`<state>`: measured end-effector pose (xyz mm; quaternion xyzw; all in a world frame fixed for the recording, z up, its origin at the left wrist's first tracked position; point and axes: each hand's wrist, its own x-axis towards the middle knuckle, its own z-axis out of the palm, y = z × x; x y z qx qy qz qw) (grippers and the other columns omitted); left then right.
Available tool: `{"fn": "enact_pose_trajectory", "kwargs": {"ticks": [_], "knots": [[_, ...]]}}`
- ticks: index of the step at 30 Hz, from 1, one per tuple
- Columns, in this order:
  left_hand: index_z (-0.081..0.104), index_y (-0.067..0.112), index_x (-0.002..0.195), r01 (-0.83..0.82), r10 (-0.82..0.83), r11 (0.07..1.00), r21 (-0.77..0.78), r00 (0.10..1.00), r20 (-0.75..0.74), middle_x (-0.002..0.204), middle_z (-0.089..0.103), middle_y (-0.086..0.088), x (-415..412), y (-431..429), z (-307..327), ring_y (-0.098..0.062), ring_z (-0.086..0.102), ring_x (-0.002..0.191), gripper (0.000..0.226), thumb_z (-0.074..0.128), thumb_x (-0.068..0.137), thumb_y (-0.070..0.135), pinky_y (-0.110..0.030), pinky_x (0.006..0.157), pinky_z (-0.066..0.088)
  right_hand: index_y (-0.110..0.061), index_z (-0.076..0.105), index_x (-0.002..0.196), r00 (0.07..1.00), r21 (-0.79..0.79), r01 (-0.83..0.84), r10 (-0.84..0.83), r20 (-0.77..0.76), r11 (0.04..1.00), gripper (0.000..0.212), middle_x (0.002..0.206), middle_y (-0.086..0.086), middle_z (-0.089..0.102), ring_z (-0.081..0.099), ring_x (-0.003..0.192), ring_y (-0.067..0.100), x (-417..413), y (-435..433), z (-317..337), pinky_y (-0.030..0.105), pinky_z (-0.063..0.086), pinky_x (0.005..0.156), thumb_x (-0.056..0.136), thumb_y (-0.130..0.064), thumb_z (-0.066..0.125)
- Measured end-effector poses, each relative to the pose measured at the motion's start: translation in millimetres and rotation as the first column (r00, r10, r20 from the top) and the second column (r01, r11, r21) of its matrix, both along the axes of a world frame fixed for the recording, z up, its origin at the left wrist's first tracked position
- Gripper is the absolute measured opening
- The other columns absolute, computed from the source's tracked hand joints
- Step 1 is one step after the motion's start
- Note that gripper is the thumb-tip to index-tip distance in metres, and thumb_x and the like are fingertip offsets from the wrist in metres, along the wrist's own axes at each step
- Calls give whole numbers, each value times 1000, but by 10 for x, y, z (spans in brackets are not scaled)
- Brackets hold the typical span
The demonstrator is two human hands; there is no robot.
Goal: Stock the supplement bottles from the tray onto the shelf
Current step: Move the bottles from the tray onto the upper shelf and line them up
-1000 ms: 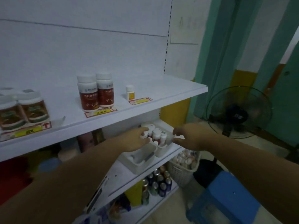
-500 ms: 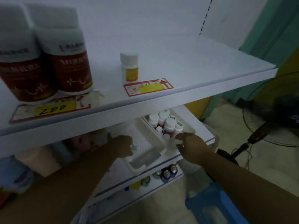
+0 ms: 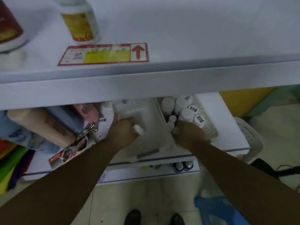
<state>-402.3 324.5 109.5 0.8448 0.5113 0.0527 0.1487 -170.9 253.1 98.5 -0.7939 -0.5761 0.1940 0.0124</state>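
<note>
White perforated tray (image 3: 210,130) is sitting toward the right front corner of the lower shelf (image 3: 227,125). Left hand (image 3: 125,133) fingers are gripping a small bottle (image 3: 137,129); right hand (image 3: 190,135) fingers are apparently curling round a second bottle (image 3: 175,131). Both should be clearing the upper shelf (image 3: 194,46) front edge, landing upright behind the price label (image 3: 103,54).

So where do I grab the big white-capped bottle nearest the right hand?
Probably take the bottle by its round cap, coming down from above: it stands upright, packed among other bottles in the tray, so its sides are hardly reachable.
</note>
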Motion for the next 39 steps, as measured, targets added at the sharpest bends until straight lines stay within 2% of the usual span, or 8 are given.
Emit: {"fn": "enact_pose_trajectory", "kwargs": {"ticks": [4, 8, 11, 13, 16, 22, 31, 39], "knots": [[73, 14, 98, -188, 304, 945, -267, 805, 509, 99, 70, 5, 143, -211, 314, -11, 64, 98, 25, 77, 73, 12, -4, 81, 43, -19, 58, 114, 997, 43, 76, -75, -14, 996, 29, 118, 6, 61, 58, 109, 26, 46, 28, 35, 36, 48, 90, 87, -29, 54], [70, 15, 104, -217, 412, 904, -368, 673, 614, 91, 66, 10, 248, -486, 755, 1, 61, 81, 31, 74, 75, 4, 5, 67, 40, -24, 57, 102, 989, 172, 132, -118, -91, 976, 27, 93, 1, 62, 59, 86, 21, 142, -158, 370, 26, 41, 68, 79, -37, 60], [69, 12, 100, -149, 474, 868, -473, 529, 704, 94, 66, 5, 254, -731, 1107, 5, 64, 77, 23, 69, 80, 1, -6, 67, 48, -22, 54, 85, 913, 227, 240, -140, -382, 944, 15, 78, -5, 54, 53, 75, 15, 257, -403, 763, 21, 33, 56, 78, -30, 65], [68, 15, 99, -66, 536, 822, -566, 428, 728, 98, 69, 0, 238, -909, 1332, -10, 67, 87, 20, 66, 82, 4, -20, 71, 56, -19, 57, 77, 780, 203, 285, -103, -618, 937, 11, 76, -2, 59, 56, 71, 13, 266, -630, 1036, 19, 39, 59, 78, -18, 68], [73, 15, 95, 99, 550, 790, -605, 323, 770, 92, 75, -5, 174, -1156, 1684, -17, 71, 84, 23, 70, 72, 17, -29, 69, 59, -21, 69, 71, 391, 116, 343, -29, -920, 932, 21, 74, 0, 70, 68, 67, 17, 146, -987, 1461, 29, 57, 62, 77, 0, 70], [73, 20, 103, 251, 440, 829, -500, 260, 859, 106, 73, -7, 56, -1413, 2355, -20, 70, 97, 37, 67, 69, 30, -29, 74, 57, -23, 77, 82, 139, 327, 214, 303, -943, 920, 22, 80, -1, 73, 70, 72, 19, 35, -1196, 2417, 29, 57, 58, 68, -12, 64], [73, 10, 100, 577, 577, 710, -403, -150, 803, 86, 68, -12, -146, -1527, 2890, -24, 66, 75, 31, 54, 78, 20, -39, 69, 55, -26, 76, 75, 43, 437, 246, 440, -897, 865, 22, 82, -1, 74, 71, 75, 14, -463, -1099, 2989, 25, 56, 59, 57, -34, 67], [75, 16, 90, 491, 376, 830, -266, -140, 916, 80, 69, -6, -387, -1444, 2923, -15, 66, 72, 48, 91, 47, 31, -26, 57, 54, -17, 69, 77, 120, 549, 262, 538, -835, 794, 32, 73, -4, 73, 71, 70, 12, -827, -932, 3109, 21, 55, 57, 54, -40, 67]]}}
